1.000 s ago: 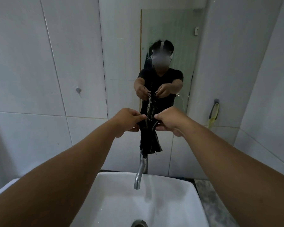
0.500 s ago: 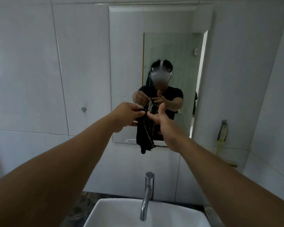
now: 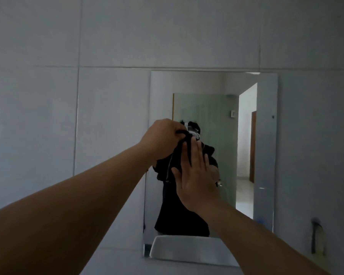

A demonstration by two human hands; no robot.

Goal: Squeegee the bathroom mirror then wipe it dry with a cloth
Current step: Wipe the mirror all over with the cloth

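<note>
The frameless bathroom mirror (image 3: 265,135) hangs on the white tiled wall, right of centre. A dark cloth (image 3: 176,159) is bunched up in front of the mirror's middle. My left hand (image 3: 161,139) grips the cloth's top edge with closed fingers. My right hand (image 3: 196,175) lies flat with fingers spread against the cloth, pressing it toward the glass. Whether the cloth touches the glass I cannot tell. The squeegee (image 3: 316,240), dark handle and yellowish blade, hangs on the wall at the lower right, away from both hands.
White wall tiles (image 3: 48,116) surround the mirror. The mirror reflects a person in a dark shirt, a white basin rim (image 3: 187,247), a frosted glass panel and an open doorway.
The view has tilted upward, so the tap and basin dropped out of sight. Both hands rose with the cloth to the mirror's middle. My right hand opened flat onto the cloth.
</note>
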